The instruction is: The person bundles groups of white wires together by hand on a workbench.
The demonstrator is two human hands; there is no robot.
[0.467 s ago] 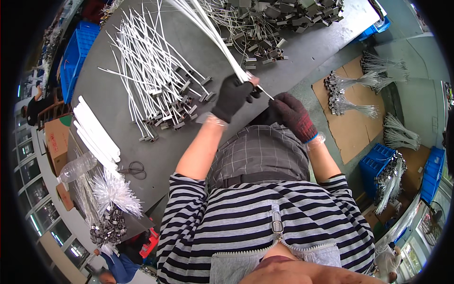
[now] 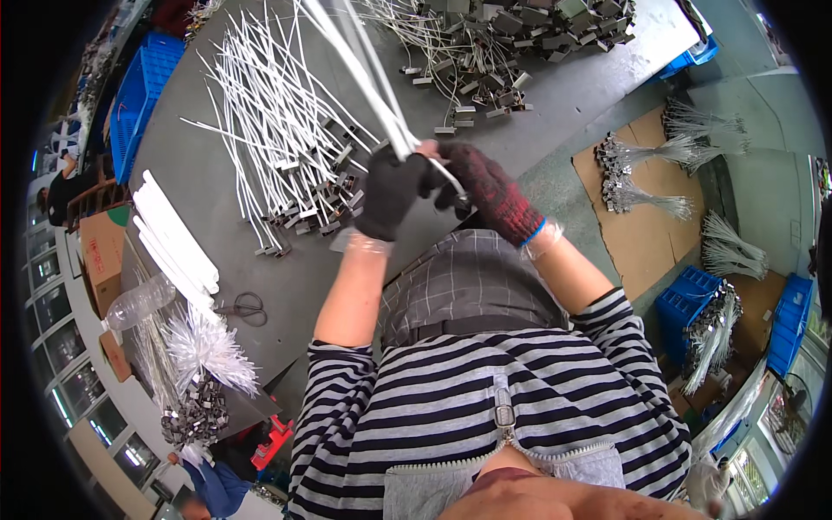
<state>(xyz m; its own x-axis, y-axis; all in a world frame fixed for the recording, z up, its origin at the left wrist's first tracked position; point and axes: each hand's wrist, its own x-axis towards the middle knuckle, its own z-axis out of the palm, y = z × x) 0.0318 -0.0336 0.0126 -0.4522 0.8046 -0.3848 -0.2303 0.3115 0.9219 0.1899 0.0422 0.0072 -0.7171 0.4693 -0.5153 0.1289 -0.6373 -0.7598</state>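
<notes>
A bundle of long thin white tubes slants from the table's far edge down to my hands. My left hand, in a dark glove with bare fingertips, is closed around its lower part. Against it on the right, my right hand, in a black and red glove, has its fingers curled at the bundle's lower end. One thin white end sticks out downward between the two hands; the exact finger grip there is partly hidden. To the left lies a pile of white-sleeved wires with small metal clip-like ends.
Bare wires with dark metal blocks are heaped at the far right of the grey table. Thick white tube rolls, scissors and a plastic bottle lie left. Cardboard with wire bundles covers floor at right.
My right hand has moved up and left, from the thin end to right beside my left hand. My left hand has shifted slightly left and down, and the tubes have swung left.
</notes>
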